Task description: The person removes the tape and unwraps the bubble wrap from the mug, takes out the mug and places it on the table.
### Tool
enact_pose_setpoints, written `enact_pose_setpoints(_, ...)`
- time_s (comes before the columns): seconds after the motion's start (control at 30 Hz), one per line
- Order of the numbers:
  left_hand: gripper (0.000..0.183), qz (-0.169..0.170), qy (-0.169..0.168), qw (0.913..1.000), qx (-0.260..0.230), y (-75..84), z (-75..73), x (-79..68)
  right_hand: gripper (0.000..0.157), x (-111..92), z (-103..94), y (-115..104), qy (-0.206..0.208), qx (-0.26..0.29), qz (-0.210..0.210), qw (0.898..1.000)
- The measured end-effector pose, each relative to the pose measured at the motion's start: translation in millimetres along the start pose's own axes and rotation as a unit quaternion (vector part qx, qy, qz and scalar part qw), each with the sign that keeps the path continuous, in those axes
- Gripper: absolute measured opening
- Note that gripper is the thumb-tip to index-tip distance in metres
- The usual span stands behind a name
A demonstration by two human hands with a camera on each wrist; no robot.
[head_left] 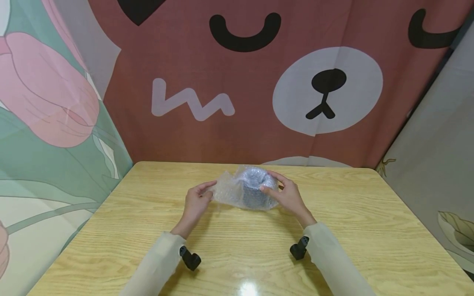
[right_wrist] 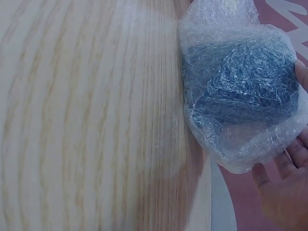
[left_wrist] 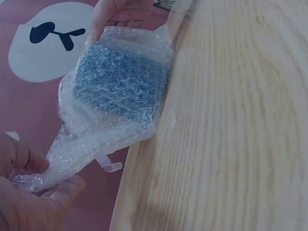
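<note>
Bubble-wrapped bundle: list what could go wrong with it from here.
The left grip pinches only the loose tail of the bubble wrap, so a hard pull might tear it. The right grip holds the wrapped bluish item through slick-looking plastic, so it could slip or turn. A clear strip juts from the wrap and may snag.

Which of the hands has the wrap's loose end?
The left hand: it pinches the wrap's loose end, while the right hand holds the bulky bundle.
</note>
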State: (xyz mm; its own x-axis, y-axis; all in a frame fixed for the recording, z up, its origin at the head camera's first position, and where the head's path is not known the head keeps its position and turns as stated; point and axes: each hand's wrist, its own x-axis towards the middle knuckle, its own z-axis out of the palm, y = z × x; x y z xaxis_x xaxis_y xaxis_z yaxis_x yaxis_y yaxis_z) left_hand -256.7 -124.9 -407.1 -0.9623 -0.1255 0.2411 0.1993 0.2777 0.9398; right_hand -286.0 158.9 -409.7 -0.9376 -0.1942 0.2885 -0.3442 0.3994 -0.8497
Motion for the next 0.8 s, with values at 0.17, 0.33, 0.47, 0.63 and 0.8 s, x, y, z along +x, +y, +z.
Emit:
enact_pose_setpoints(0.17,0.036,-0.041,-0.023,0.9975,-0.054,2.9,-2.5,1.3,0.066,0.4,0.0,0.6,0.0,0.001,0.003,1.0)
enact_pose_setpoints(0.33,0.035,-0.073,-0.022,0.993,-0.09,-4.4,-2.6,5.5,0.062,-6.1,-2.9,-19.0,-0.007,0.007,-0.001,1.0)
enact_pose_setpoints(0.47,0.034,-0.08,-0.024,0.991,-0.104,-7.5,-4.4,7.2,0.06,-11.7,-5.0,-36.7,-0.011,0.013,0.002,1.0)
enact_pose_setpoints(0.63,0.036,-0.092,-0.031,0.9858,-0.137,-10.3,-7.7,8.6,0.06,-11.2,-4.2,-36.5,-0.009,0.005,0.002,1.0)
enact_pose_setpoints(0.8,0.036,-0.098,-0.033,0.9831,-0.151,-13.7,-10.5,10.0,0.063,-10.6,-4.9,-34.8,-0.008,0.006,0.004,1.0)
